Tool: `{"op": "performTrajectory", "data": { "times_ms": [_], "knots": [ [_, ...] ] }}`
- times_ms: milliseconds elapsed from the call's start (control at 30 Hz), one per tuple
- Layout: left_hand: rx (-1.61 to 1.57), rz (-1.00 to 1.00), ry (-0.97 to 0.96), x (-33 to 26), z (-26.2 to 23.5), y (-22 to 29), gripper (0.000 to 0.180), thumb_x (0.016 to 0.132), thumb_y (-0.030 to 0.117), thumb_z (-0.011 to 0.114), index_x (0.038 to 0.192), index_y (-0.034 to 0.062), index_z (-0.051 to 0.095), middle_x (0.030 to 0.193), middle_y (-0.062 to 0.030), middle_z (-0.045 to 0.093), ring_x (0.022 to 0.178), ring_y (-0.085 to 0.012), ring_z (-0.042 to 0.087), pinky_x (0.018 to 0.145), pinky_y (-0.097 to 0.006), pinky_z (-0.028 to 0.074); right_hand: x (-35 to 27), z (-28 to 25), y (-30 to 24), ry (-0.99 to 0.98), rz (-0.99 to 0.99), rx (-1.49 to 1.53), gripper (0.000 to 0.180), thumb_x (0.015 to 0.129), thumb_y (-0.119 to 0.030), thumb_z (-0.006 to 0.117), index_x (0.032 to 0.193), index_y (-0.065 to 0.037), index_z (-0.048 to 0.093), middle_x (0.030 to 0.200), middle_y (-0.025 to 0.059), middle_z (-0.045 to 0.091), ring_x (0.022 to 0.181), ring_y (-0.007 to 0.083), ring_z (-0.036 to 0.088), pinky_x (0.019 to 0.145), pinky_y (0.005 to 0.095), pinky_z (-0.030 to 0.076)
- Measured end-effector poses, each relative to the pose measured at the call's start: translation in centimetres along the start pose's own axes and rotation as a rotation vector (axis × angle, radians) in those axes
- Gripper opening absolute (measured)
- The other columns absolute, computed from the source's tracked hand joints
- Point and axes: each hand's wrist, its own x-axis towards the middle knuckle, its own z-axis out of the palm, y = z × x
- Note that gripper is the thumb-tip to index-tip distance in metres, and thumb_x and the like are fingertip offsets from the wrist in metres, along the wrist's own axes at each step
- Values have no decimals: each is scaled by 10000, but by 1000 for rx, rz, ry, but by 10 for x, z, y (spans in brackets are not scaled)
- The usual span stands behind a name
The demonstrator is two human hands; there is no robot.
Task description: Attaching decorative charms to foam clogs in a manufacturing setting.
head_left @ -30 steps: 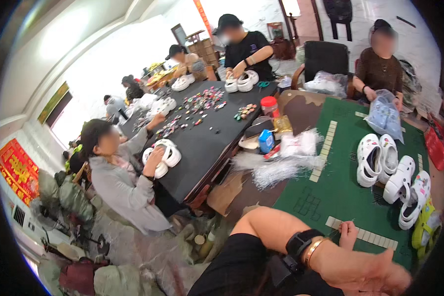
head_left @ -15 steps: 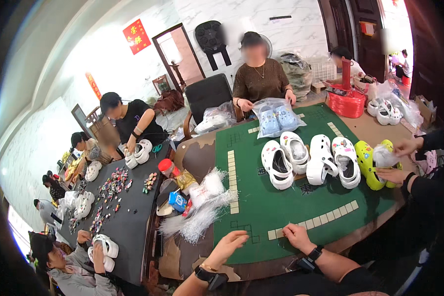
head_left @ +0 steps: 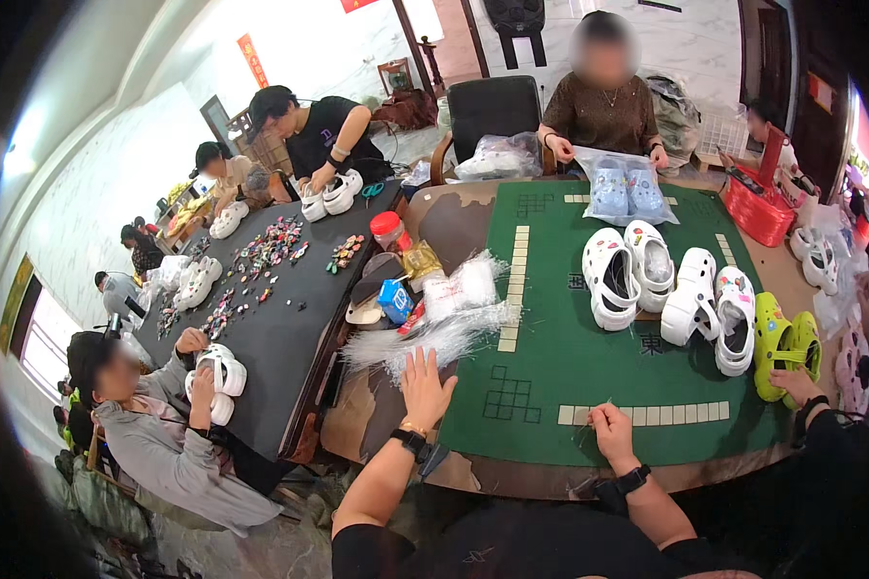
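My left hand (head_left: 427, 390) is open, palm down with fingers spread, at the near end of a bundle of thin clear plastic strands (head_left: 410, 338) on the table's left side. Closed in a pinch, my right hand (head_left: 613, 432) is over the green mat (head_left: 512, 434), beside a row of pale tiles (head_left: 681, 414). Fine clear strands show at its fingertips. Beyond it stand white clogs (head_left: 610, 280) with colourful charms, and more white clogs (head_left: 690, 297) beside them. A co-worker's hand (head_left: 797, 384) touches yellow-green clogs (head_left: 770, 338) at the right.
Across the table a person holds a clear bag of blue clogs (head_left: 628, 191). A red-lidded jar (head_left: 389, 232) and a blue packet (head_left: 394, 301) lie near the strands. On the dark left table (head_left: 261, 372), people handle white clogs around scattered charms (head_left: 270, 246). Red twine (head_left: 758, 207) sits far right.
The view has swung left. My left hand has moved away from my right and spread open by the strand bundle. The co-worker's clear plastic wad no longer shows over the yellow-green clogs.
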Motion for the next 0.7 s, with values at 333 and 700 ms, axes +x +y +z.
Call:
{"op": "performTrajectory", "data": {
  "times_ms": [333, 700],
  "knots": [
    [145, 38, -72, 55, 37, -10, 965, 850, 680, 519, 1522, 47, 237, 1600, -158, 175, 1481, -351, 118, 1153, -590, 123, -5, -4, 2, -28, 62, 1, 166, 947, -107, 547, 849, -1, 629, 749, 34, 664, 671, 91, 599, 634, 248, 492],
    [135, 46, -95, 78, 70, -28, 917, 877, 674, 475, 1503, 35, 272, 1561, -159, 282, 1449, -326, 239, 1148, -581, 150, -1, -4, -4, -7, -29, -107, 166, 936, -106, 552, 835, 0, 630, 714, 45, 655, 643, 104, 596, 605, 257, 481]
  ]
}}
